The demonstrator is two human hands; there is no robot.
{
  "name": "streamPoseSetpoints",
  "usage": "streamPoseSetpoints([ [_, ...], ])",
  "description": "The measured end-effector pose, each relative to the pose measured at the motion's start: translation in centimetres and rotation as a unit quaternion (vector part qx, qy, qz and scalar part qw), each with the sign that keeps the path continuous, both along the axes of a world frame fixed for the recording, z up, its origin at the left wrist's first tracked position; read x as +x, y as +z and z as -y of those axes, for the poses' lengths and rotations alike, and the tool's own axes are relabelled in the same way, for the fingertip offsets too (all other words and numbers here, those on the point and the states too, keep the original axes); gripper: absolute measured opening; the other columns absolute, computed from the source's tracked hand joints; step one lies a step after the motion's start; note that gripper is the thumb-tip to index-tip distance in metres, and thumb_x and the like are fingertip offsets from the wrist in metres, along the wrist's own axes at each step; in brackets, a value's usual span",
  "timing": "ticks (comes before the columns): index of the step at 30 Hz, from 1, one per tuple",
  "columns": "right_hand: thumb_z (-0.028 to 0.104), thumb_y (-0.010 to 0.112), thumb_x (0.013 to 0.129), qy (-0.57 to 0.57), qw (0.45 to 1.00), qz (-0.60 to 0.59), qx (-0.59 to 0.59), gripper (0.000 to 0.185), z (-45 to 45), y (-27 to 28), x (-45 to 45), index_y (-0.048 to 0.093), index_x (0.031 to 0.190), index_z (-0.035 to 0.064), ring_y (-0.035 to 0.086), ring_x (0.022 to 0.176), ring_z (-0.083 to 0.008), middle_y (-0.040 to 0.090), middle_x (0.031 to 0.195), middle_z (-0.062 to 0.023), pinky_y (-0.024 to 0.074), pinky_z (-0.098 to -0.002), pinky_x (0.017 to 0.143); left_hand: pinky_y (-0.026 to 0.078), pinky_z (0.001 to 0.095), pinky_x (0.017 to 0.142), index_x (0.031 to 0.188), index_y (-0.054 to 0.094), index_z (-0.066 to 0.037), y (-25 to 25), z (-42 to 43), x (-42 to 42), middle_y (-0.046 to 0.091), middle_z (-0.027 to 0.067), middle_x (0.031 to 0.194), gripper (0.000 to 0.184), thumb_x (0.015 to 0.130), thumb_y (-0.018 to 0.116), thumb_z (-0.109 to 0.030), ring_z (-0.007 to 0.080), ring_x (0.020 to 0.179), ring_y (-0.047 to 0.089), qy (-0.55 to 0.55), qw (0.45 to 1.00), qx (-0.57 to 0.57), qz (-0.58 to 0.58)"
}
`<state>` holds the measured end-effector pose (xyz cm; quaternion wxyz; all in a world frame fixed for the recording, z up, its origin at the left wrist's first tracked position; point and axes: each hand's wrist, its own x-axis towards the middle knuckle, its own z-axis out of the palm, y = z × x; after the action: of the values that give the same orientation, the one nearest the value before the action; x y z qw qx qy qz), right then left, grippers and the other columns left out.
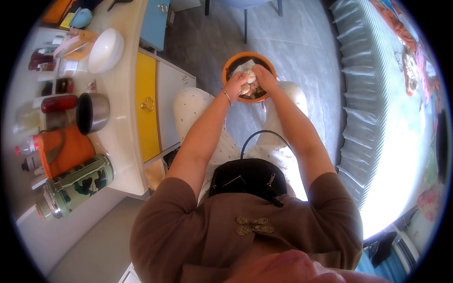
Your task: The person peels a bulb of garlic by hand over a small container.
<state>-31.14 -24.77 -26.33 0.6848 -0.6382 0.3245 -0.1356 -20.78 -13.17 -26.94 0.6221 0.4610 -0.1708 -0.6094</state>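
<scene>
While the person sits with knees spread about an orange-rimmed bin (228,67), both bare hands meet over its mouth. The left hand (234,86), with a thin bangle (227,96) at its wrist, has its fingers bent around a pale garlic-like bulb (251,76); the right hand (265,79) grips the same bulb from the opposite side, its fingertips partly hidden. The bulb thus lies between the hands, above the bin's contents. A tan rounded lump (245,88) shows beside the left hand's fingers; whether it is held is unclear. White crumpled material (246,65) is visible at the far side of the bin. A black zippered bag (247,178) rests on the lap, over speckled white trousers (194,104). At left, a pale desk (123,99) with a yellow cabinet front (147,125) bears a white bowl (107,51), a metal pot (98,112), an orange pouch (71,151) and a camouflage-patterned vacuum flask (84,185). At right is a bed (377,118) with a pleated skirt (350,113); grey floor tiles (302,45) extend between bed and desk
</scene>
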Motion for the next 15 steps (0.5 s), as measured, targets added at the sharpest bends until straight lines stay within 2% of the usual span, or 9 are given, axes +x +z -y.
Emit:
streamPoseSetpoints([
  [1,0.028,0.049,0.092,0.008,0.999,-0.039,0.026,0.026,0.1,0.5,-0.1,0.056,0.092,0.0031,0.05,0.066,-0.0108,0.056,0.072,-0.0021,0.041,-0.0268,0.061,0.045,0.0279,0.055,0.101,0.046,-0.004,-0.1,-0.1,0.1,0.059,0.0098,0.081,0.025,0.095,0.042,-0.028,0.0172,0.059,0.055,-0.003,1.0,-0.008,-0.004],
  [4,0.027,0.049,0.092,-0.003,0.997,-0.007,0.081,0.026,0.1,-0.2,0.0,0.058,0.094,0.0033,0.048,0.061,-0.0108,0.056,0.072,-0.0006,0.0394,-0.027,0.057,0.045,0.0282,0.056,0.102,0.046,-0.004,0.4,0.0,0.0,0.059,0.0102,0.082,0.025,0.096,0.042,-0.027,0.0174,0.061,0.055,-0.007,0.999,-0.008,-0.032],
  [8,0.026,0.05,0.091,-0.029,0.999,-0.019,0.032,0.025,0.5,-1.8,0.2,0.06,0.092,0.0034,0.051,0.06,-0.014,0.057,0.071,-0.0033,0.041,-0.0287,0.058,0.045,0.0279,0.057,0.105,0.047,-0.004,0.6,0.0,-0.1,0.06,0.0098,0.084,0.026,0.095,0.042,-0.028,0.017,0.062,0.055,0.0,1.0,-0.002,-0.031],
  [10,0.025,0.052,0.088,-0.046,0.983,-0.077,-0.162,0.024,0.3,-2.0,0.0,0.062,0.088,0.0032,0.058,0.067,-0.0235,0.061,0.074,-0.0111,0.0445,-0.0337,0.063,0.045,0.027,0.058,0.108,0.05,-0.006,0.4,0.0,0.0,0.061,0.0084,0.086,0.027,0.095,0.042,-0.028,0.0161,0.063,0.055,-0.01,0.997,-0.007,-0.083],
  [11,0.025,0.052,0.088,-0.046,0.983,-0.076,-0.162,0.024,0.3,-2.1,0.0,0.062,0.088,0.0032,0.058,0.067,-0.0235,0.061,0.074,-0.0111,0.0445,-0.0337,0.063,0.045,0.027,0.058,0.108,0.05,-0.006,0.4,0.0,0.1,0.061,0.0084,0.086,0.027,0.095,0.042,-0.028,0.0161,0.063,0.055,-0.01,0.997,-0.007,-0.082],
  [13,0.024,0.053,0.085,-0.081,0.962,-0.095,-0.243,0.024,0.6,-4.0,-0.1,0.063,0.085,0.0026,0.061,0.078,-0.0323,0.063,0.081,-0.0178,0.0461,-0.0394,0.07,0.045,0.0257,0.058,0.109,0.052,-0.007,0.0,-0.2,0.4,0.061,0.0062,0.086,0.028,0.095,0.042,-0.029,0.015,0.064,0.054,0.014,0.994,0.011,-0.108],
  [15,0.025,0.052,0.085,-0.066,0.961,-0.122,-0.239,0.026,0.9,-4.6,-0.2,0.064,0.087,0.003,0.062,0.077,-0.0294,0.064,0.082,-0.0166,0.0466,-0.0384,0.07,0.045,0.0255,0.059,0.108,0.053,-0.007,-0.3,-0.1,0.3,0.061,0.0054,0.086,0.028,0.095,0.043,-0.03,0.0146,0.064,0.054,0.05,0.991,0.032,-0.116],
])
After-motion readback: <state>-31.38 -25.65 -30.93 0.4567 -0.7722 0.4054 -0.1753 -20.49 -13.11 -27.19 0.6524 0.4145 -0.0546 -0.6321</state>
